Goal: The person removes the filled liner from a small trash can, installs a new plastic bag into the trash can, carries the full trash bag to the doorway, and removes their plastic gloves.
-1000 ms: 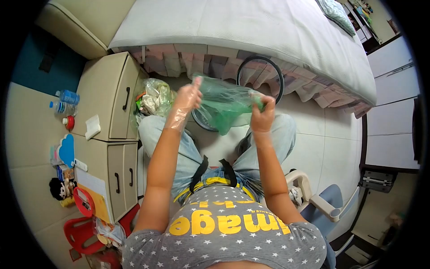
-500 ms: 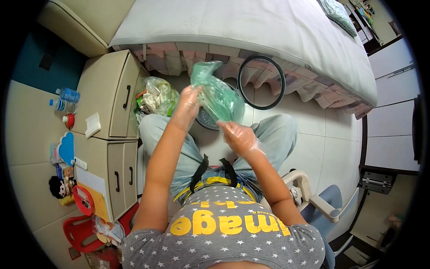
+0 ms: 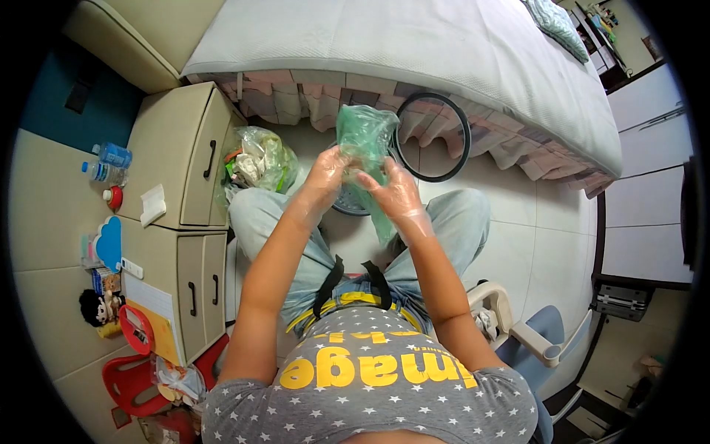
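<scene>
A thin green plastic bag (image 3: 366, 133) hangs in front of me between my hands, crumpled, its lower end trailing down over my right knee side. My left hand (image 3: 323, 180), in a clear disposable glove, pinches the bag's left side. On the other side my right hand (image 3: 399, 194), gloved the same way, has its thumb and fingers around the bag's middle. Below the bag, a grey trash bin (image 3: 349, 203) stands on the floor between my legs, mostly hidden by the hands and bag.
A black ring (image 3: 466, 140) leans by the bed skirt, right of the bin. A clear bag full of rubbish (image 3: 259, 159) sits left, against the beige nightstand (image 3: 174, 155). The bed (image 3: 414, 44) stands ahead; a chair (image 3: 536, 337) is at my right.
My right hand has moved up and closer to my left hand, which has shifted slightly right and down. The bag, spread out before, is now bunched between them, with one end hanging down.
</scene>
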The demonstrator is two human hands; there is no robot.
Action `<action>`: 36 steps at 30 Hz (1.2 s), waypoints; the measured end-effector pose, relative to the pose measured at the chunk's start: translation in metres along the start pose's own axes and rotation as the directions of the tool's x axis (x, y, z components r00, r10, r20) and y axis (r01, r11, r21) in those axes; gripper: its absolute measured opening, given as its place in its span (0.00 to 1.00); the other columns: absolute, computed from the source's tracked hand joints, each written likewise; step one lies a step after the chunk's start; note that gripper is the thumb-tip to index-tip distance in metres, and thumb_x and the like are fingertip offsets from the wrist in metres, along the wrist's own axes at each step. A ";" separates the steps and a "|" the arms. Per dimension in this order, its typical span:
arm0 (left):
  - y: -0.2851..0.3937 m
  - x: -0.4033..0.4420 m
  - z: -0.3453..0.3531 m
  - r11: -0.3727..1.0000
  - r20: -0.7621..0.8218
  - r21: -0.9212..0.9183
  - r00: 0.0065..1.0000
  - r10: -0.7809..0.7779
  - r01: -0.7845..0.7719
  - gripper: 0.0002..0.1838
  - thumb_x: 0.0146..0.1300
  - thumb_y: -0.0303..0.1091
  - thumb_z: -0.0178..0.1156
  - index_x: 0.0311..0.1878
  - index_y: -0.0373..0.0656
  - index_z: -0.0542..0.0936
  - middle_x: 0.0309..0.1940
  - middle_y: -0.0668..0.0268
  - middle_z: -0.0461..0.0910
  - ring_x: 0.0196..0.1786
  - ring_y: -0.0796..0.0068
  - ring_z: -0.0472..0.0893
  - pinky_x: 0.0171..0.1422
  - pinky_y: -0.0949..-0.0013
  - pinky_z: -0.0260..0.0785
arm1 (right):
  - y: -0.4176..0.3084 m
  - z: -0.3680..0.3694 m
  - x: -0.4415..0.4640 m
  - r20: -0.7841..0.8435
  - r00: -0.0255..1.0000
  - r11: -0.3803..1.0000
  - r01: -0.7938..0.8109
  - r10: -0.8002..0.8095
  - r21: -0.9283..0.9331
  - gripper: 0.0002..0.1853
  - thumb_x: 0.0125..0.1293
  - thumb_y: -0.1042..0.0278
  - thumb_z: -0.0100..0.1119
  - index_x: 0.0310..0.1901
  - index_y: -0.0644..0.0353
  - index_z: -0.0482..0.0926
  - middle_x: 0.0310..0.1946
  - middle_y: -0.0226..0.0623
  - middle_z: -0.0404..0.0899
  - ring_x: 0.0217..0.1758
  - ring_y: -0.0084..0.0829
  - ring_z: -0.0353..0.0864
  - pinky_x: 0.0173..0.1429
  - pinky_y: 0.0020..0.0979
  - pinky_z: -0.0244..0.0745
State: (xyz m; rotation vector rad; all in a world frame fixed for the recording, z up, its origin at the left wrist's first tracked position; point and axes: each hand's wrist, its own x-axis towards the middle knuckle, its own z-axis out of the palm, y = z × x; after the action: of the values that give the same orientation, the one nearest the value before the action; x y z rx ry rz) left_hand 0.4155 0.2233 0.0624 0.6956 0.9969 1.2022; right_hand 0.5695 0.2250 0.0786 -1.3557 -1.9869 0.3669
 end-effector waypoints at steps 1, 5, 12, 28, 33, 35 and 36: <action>0.000 0.001 -0.001 1.000 0.000 0.001 1.000 0.003 -0.003 0.11 0.62 0.30 0.46 0.46 0.39 0.70 0.37 0.64 0.75 0.39 0.73 0.75 0.41 0.69 0.71 | 0.003 0.006 -0.001 0.119 0.987 0.991 -0.113 0.104 0.072 0.14 0.56 0.62 0.56 0.40 0.61 0.73 0.31 0.45 0.77 0.34 0.42 0.77 0.40 0.35 0.71; -0.007 0.011 -0.029 0.999 -0.105 0.020 0.994 0.043 -0.041 0.08 0.61 0.30 0.47 0.42 0.40 0.71 0.34 0.64 0.75 0.33 0.74 0.74 0.38 0.70 0.71 | 0.051 0.029 0.002 0.490 0.806 0.574 -0.586 0.333 0.573 0.12 0.56 0.70 0.53 0.41 0.65 0.74 0.28 0.38 0.78 0.28 0.28 0.76 0.35 0.26 0.71; -0.039 0.032 -0.156 0.754 0.043 -0.603 0.954 -0.296 0.261 0.10 0.57 0.34 0.48 0.40 0.42 0.72 0.34 0.63 0.75 0.32 0.70 0.72 0.35 0.66 0.68 | 0.116 0.018 0.003 0.516 0.496 -0.080 -0.662 0.698 0.745 0.07 0.57 0.78 0.43 0.35 0.65 0.72 0.22 0.34 0.74 0.21 0.26 0.73 0.25 0.23 0.70; 0.128 0.052 -0.033 0.422 -0.148 0.820 0.570 0.808 -0.386 0.10 0.56 0.31 0.49 0.34 0.32 0.72 0.19 0.51 0.70 0.23 0.52 0.70 0.28 0.58 0.62 | 0.027 -0.030 0.133 -0.102 0.933 0.783 -0.228 0.346 0.578 0.11 0.58 0.70 0.42 0.36 0.67 0.72 0.26 0.48 0.75 0.24 0.39 0.71 0.29 0.34 0.67; -0.033 0.048 -0.079 -0.212 0.371 0.927 0.675 0.637 -0.310 0.15 0.57 0.33 0.46 0.44 0.35 0.72 0.33 0.51 0.74 0.34 0.56 0.73 0.36 0.60 0.65 | 0.081 0.041 0.030 -0.287 0.867 0.914 0.385 -0.407 -0.131 0.14 0.57 0.69 0.44 0.42 0.67 0.72 0.31 0.44 0.76 0.29 0.40 0.73 0.37 0.35 0.69; -0.114 0.045 -0.128 -0.148 0.201 0.975 0.940 0.275 -0.165 0.18 0.58 0.36 0.43 0.47 0.36 0.73 0.43 0.50 0.74 0.47 0.60 0.75 0.50 0.62 0.68 | 0.149 0.100 -0.022 0.088 0.950 0.932 0.312 -0.300 -0.187 0.12 0.56 0.69 0.48 0.38 0.67 0.73 0.30 0.40 0.76 0.29 0.38 0.73 0.39 0.37 0.69; -0.103 0.047 -0.134 0.074 0.145 0.988 0.981 -0.130 -0.137 0.17 0.56 0.35 0.45 0.45 0.38 0.75 0.41 0.52 0.76 0.45 0.62 0.77 0.47 0.62 0.69 | 0.165 0.108 -0.024 0.085 0.949 0.931 0.313 -0.302 -0.185 0.11 0.55 0.69 0.49 0.36 0.67 0.74 0.29 0.38 0.76 0.29 0.36 0.72 0.40 0.38 0.69</action>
State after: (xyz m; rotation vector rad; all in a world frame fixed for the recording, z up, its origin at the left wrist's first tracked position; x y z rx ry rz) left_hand 0.3407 0.2350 -0.0958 1.9085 1.6261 0.1519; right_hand 0.6166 0.2876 -0.1038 -1.1301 -2.2883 0.0629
